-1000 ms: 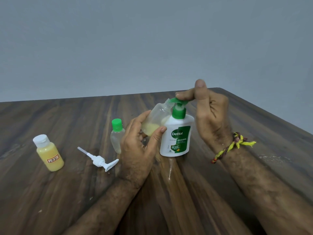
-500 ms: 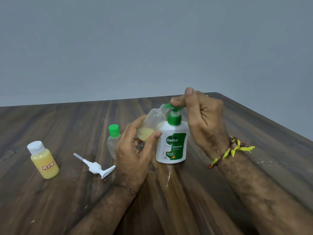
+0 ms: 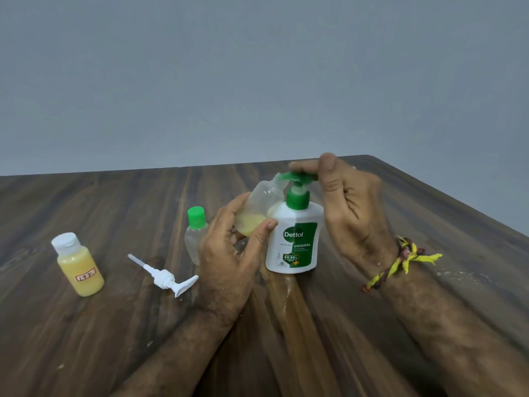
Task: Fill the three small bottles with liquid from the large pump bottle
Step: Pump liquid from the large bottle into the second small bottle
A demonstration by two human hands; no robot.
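Observation:
The white and green pump bottle [image 3: 293, 239] stands upright mid-table. My right hand [image 3: 347, 204] rests its index finger on top of the green pump head [image 3: 297, 176], thumb raised beside it. My left hand [image 3: 229, 253] grips a small clear bottle [image 3: 259, 207], tilted with its open mouth at the pump spout and some yellow liquid at its bottom. A small clear bottle with a green cap [image 3: 196, 233] stands just behind my left hand. At the far left stands a white-capped small bottle [image 3: 77, 265] full of yellow liquid.
A loose white pump head with its tube [image 3: 164, 276] lies on the dark wooden table [image 3: 343, 325] between the yellow bottle and my left hand. A wet streak runs in front of the pump bottle. The table's right edge slants near my right wrist.
The green pump head has gone down under my right index finger and come back up. The small bottle stays at the spout in my left hand.

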